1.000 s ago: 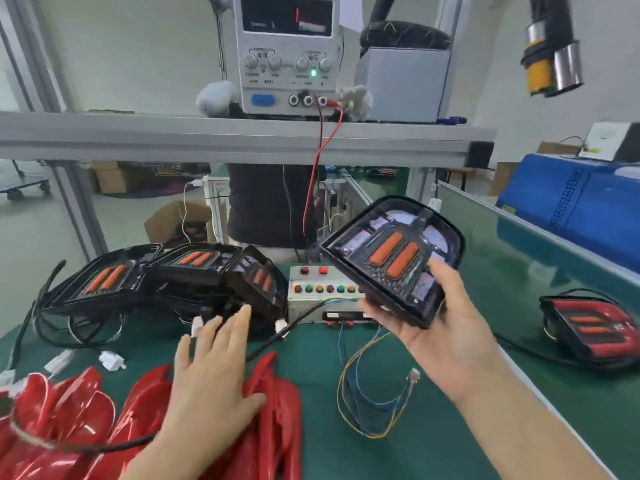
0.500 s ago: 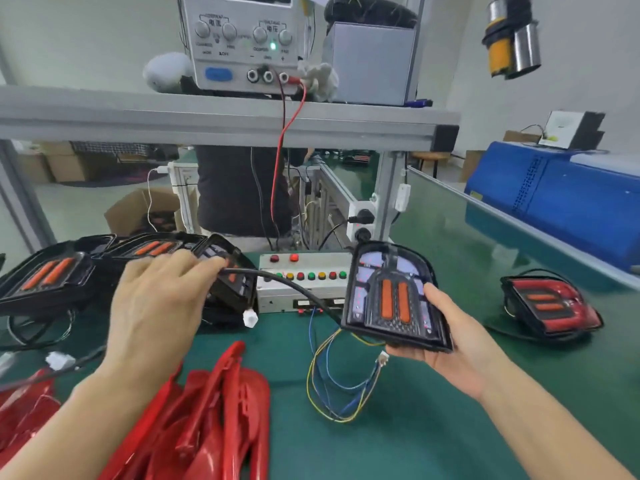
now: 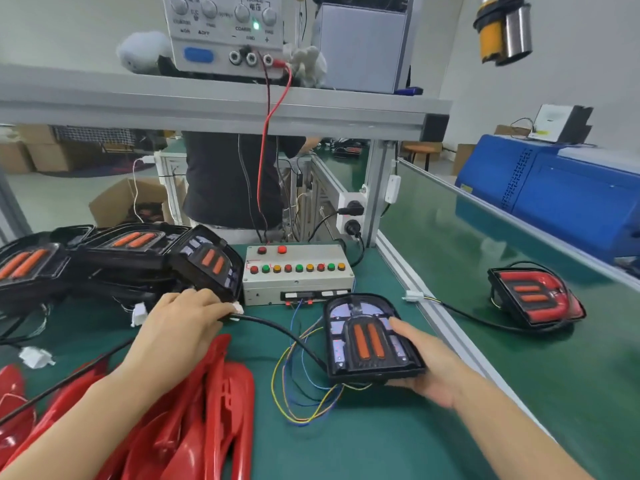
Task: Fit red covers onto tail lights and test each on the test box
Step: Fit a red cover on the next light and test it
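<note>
A green mat covers the bench under a shelf-mounted power supply. Lower centre, the right hand grips an uncovered tail light before the test box; the left hand pinches its black cable above red covers.

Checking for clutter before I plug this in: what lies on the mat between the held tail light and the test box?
In the head view, only thin coloured wires cross the green mat between the tail light and the test box.
</note>
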Demonstrator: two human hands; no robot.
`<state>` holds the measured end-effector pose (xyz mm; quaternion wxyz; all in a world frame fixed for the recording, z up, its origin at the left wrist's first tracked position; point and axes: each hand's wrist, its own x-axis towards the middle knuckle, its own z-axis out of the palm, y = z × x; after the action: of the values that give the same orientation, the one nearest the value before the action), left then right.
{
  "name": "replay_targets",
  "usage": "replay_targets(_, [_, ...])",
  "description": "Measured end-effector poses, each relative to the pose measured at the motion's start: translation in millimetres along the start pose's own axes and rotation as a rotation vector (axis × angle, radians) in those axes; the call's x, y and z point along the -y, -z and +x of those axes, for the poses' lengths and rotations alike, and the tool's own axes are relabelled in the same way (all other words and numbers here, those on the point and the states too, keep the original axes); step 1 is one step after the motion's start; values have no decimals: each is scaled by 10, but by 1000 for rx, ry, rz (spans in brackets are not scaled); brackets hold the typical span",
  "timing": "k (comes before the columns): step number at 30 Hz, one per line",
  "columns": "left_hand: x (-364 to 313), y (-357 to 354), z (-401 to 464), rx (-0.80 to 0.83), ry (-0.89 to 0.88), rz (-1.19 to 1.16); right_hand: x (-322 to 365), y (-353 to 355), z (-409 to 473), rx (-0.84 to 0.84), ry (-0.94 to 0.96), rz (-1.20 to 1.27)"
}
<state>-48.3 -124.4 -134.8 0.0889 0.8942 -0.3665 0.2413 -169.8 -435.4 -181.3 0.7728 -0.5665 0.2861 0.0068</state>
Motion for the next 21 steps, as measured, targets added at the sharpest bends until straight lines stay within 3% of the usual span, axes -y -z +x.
replay_targets(4, [-73,106,-66,72,135,-15,47,-68,14,29,13,-66])
replay_targets(10, [-285,-47,-116,432,261,49,112,-62,35,52,18,-332])
replay_targets(18, [-375,-69,44,360,309,45,144,-63,64,-9,115,-476])
replay_targets(21, [-288,16,39,454,385,90,159,-1,68,-65,136,-595])
